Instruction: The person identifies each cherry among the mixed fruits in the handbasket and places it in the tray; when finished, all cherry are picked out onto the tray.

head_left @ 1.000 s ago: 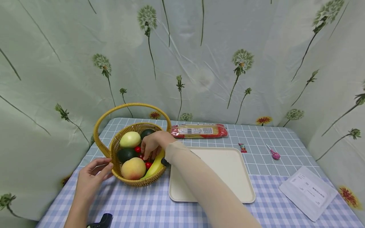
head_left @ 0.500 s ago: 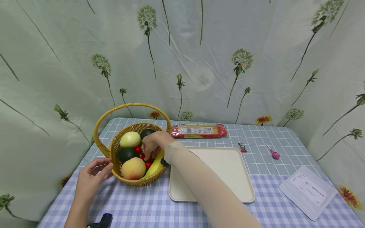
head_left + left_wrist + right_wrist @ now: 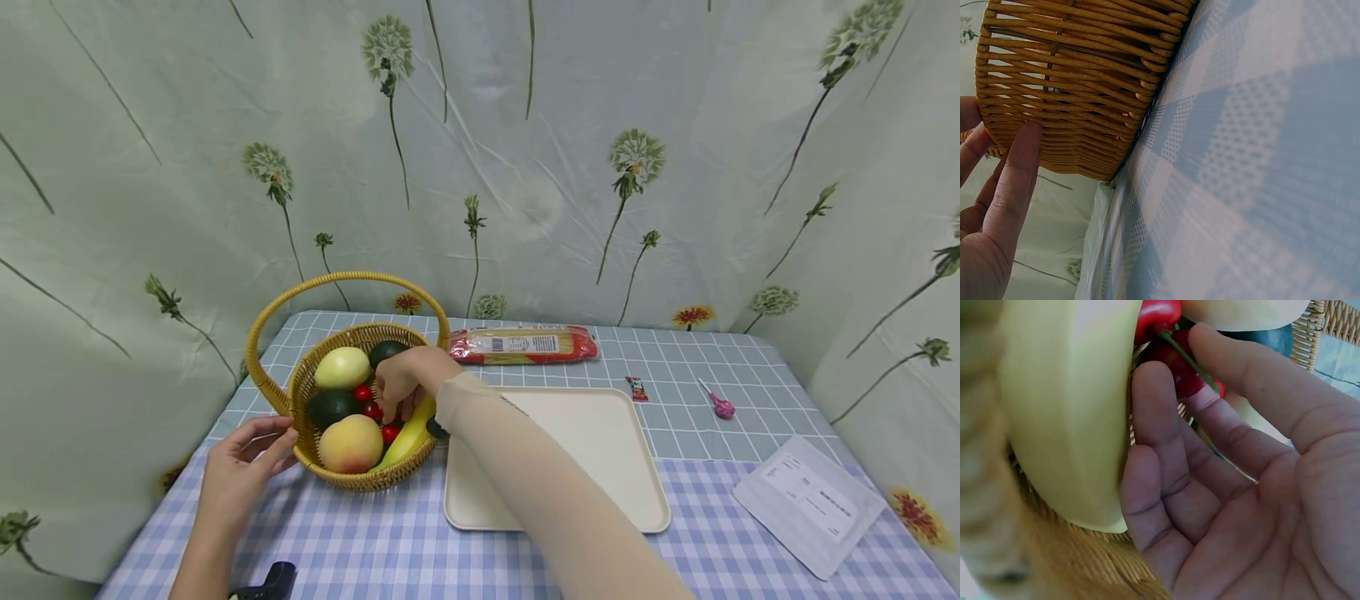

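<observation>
Wicker basket (image 3: 315,392), banana (image 3: 408,435) beside cherries (image 3: 1175,372), right hand (image 3: 408,379) reaching.

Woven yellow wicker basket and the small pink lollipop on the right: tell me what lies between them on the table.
In the head view, the cream rectangular tray lies between the woven yellow wicker basket and the small pink lollipop, with a small red candy wrapper beyond the tray's far right corner.

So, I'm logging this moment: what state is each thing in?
basket: upright, full of fruit
left hand: fingers resting against the basket's outer wall
right hand: inside the basket, fingers pinching a cherry
banana: lying beside the right hand
tray: flat on the table, holding nothing
</observation>
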`<state>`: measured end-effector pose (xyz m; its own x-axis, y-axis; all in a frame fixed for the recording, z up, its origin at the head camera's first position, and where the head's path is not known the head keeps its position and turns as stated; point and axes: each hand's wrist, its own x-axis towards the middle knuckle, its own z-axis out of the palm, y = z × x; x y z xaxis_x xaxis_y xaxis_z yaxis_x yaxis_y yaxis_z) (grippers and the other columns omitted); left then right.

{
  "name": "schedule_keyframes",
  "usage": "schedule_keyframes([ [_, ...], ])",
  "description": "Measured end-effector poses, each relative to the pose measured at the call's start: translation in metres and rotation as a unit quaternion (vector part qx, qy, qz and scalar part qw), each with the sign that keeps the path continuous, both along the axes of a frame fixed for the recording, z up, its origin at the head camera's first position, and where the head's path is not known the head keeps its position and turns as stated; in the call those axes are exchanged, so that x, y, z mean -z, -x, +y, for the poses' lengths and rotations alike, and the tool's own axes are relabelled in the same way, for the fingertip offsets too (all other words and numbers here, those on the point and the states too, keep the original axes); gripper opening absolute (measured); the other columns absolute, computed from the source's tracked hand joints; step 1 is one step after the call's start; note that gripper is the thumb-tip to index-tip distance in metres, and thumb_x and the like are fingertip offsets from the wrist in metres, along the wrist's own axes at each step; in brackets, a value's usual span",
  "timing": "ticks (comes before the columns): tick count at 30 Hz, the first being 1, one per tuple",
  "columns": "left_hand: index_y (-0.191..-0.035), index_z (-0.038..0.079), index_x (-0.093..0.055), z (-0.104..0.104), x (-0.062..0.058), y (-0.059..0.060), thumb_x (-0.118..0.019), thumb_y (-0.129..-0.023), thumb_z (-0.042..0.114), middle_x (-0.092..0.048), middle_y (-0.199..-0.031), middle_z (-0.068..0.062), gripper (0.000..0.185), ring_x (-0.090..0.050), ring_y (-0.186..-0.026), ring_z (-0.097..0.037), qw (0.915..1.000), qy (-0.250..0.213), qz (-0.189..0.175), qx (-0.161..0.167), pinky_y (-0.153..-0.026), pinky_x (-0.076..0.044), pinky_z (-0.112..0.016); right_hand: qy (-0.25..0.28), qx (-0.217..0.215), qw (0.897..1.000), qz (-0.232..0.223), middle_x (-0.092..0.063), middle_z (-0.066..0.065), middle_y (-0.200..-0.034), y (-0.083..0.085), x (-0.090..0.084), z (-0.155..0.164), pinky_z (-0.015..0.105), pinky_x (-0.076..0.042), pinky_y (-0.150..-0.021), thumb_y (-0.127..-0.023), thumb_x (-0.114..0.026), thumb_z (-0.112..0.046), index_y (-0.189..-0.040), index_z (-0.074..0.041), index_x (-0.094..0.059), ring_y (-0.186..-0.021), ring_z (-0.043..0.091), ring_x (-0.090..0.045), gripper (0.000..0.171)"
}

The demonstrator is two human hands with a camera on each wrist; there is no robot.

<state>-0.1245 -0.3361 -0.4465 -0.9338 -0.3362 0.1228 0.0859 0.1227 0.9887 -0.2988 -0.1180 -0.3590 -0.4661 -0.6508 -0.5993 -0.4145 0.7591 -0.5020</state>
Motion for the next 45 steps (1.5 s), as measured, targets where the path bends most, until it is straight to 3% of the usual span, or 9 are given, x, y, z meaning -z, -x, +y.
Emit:
schedule_keyframes([
  [10,-0.12,-0.012,-0.068,0.001,0.0,0.001,-0.08,-0.097,0.004,-0.074,-0.105,0.012,0.031,-0.073,-0.094,0.001,1.0,0.001,0.001,-0.001,-0.072,-0.068,-0.024,0.037,0.013,0.999,0.005,-0.068,-0.004,-0.098,0.004,0.0,0.011,0.026,-0.064,-0.083,-0.097,-0.082,-0.022,-0.102,-0.016,-0.069,-0.093,0.016,-0.075,0.015],
  [19,-0.121,-0.011,-0.068,-0.001,-0.001,0.006,-0.08,-0.097,0.005,-0.074,-0.105,0.011,0.031,-0.073,-0.094,0.001,1.0,0.002,-0.006,-0.004,-0.072,-0.068,-0.023,0.076,-0.04,0.995,0.059,-0.065,-0.004,-0.1,0.009,-0.007,0.017,0.027,-0.059,-0.079,-0.099,-0.081,-0.026,-0.109,-0.014,-0.071,-0.093,0.019,-0.07,0.018],
  [24,-0.121,-0.01,-0.069,-0.002,0.0,0.006,-0.08,-0.097,0.006,-0.073,-0.104,0.013,0.031,-0.073,-0.095,0.002,0.9999,0.005,-0.011,-0.004,-0.072,-0.068,-0.024,0.099,-0.051,0.992,0.067,-0.069,-0.003,-0.098,0.009,-0.007,0.021,0.033,-0.063,-0.086,-0.1,-0.08,-0.028,-0.11,-0.014,-0.07,-0.096,0.023,-0.073,0.02],
  [30,-0.121,-0.011,-0.068,-0.002,0.0,0.006,-0.08,-0.096,0.004,-0.073,-0.105,0.013,0.031,-0.073,-0.095,0.002,1.0,0.002,-0.007,0.0,-0.073,-0.069,-0.024,0.14,-0.058,0.984,0.095,-0.07,-0.002,-0.097,0.007,-0.006,0.025,0.022,-0.059,-0.077,-0.098,-0.082,-0.027,-0.11,-0.012,-0.069,-0.083,0.011,-0.065,0.023],
  [36,-0.119,-0.01,-0.069,-0.002,0.0,0.007,-0.08,-0.096,0.004,-0.074,-0.104,0.013,0.029,-0.073,-0.094,0.002,1.0,-0.002,-0.005,0.0,-0.073,-0.069,-0.024,0.181,-0.093,0.97,0.132,-0.064,0.001,-0.093,0.005,-0.008,0.028,0.018,-0.046,-0.066,-0.101,-0.078,-0.026,-0.124,-0.009,-0.067,-0.077,0.008,-0.056,0.031],
  [45,-0.118,-0.01,-0.069,-0.001,-0.002,0.007,-0.08,-0.096,0.003,-0.075,-0.103,0.013,0.028,-0.073,-0.093,0.002,1.0,-0.004,-0.004,-0.003,-0.072,-0.069,-0.025,0.208,-0.107,0.959,0.159,-0.066,-0.002,-0.095,-0.001,-0.014,0.039,0.016,-0.047,-0.071,-0.099,-0.081,-0.025,-0.121,-0.011,-0.072,-0.082,0.008,-0.056,0.027],
])
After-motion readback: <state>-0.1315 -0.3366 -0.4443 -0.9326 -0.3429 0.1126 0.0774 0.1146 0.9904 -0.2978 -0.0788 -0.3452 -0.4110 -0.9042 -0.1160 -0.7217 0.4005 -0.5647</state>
